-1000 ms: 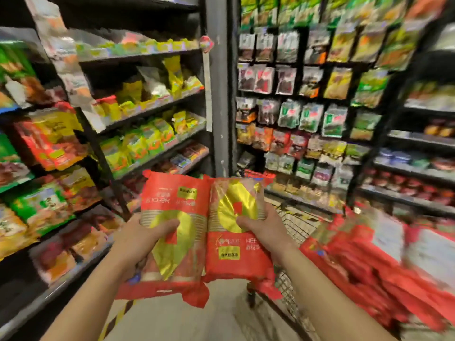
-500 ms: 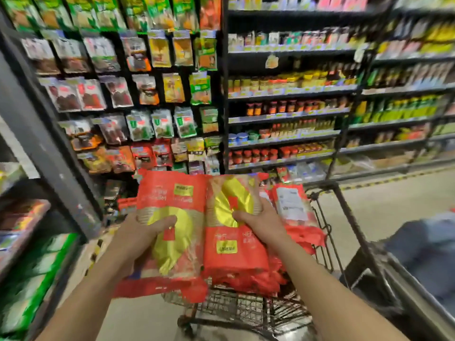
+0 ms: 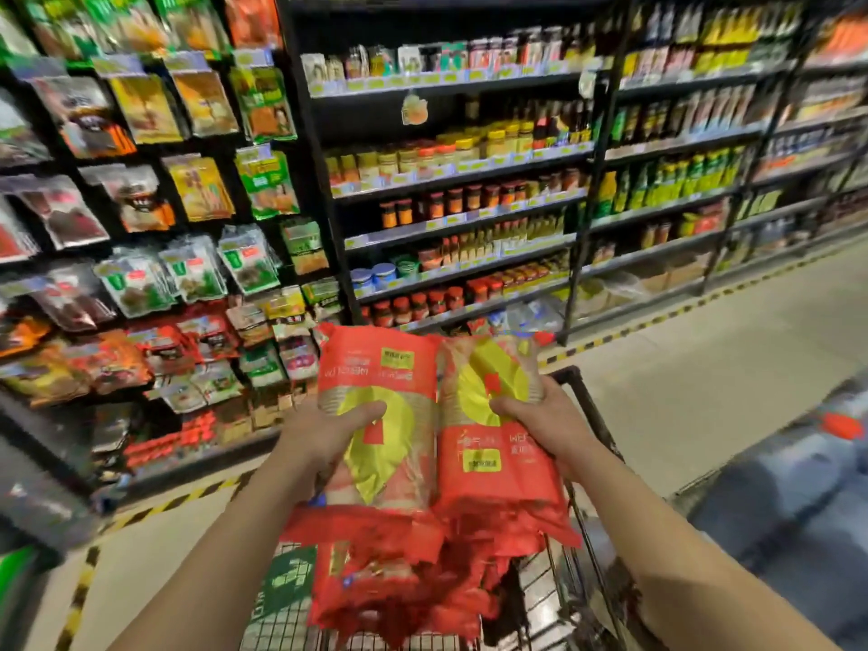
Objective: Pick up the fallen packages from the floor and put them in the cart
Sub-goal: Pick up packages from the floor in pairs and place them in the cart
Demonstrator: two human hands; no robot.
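**Grip.** My left hand [image 3: 324, 432] grips the left-side red and gold plastic package [image 3: 375, 368] at mid-height. The thumb lies across the printed face and the fingers are hidden behind it. My right hand [image 3: 547, 422] grips the right-side red and gold plastic package [image 3: 493, 467] the same way, thumb on the front and fingers round the outer edge. Both hands are closed on their loads.

**Position.** The two packages stand roughly upright, side by side, inner edges touching, over the black-framed wire shopping cart [image 3: 582, 390]. Their lower ends hang at a heap of crumpled red packages [image 3: 451, 589] already lying in the basket. I cannot confirm whether they touch it.

**Reasons, as judged.**
- One package per hand, taken at the middle, should stop these soft bags folding or sliding.
- Pressing them edge to edge steadies both.
- Holding them high and central should clear the cart's frame and land them on the heap, not beside it.
- I assess the step as delivery, with release not yet made.

**Surroundings.**
- Black racks of hanging snack packets [image 3: 188, 274] stand to the left.
- Shelves of jars and bottles [image 3: 469, 204] stand ahead.
- The pale floor [image 3: 704, 378] carries yellow-and-black tape [image 3: 634, 327].
- The cart and my arms hide the ground near me, so I cannot tell whether more packages remain there.
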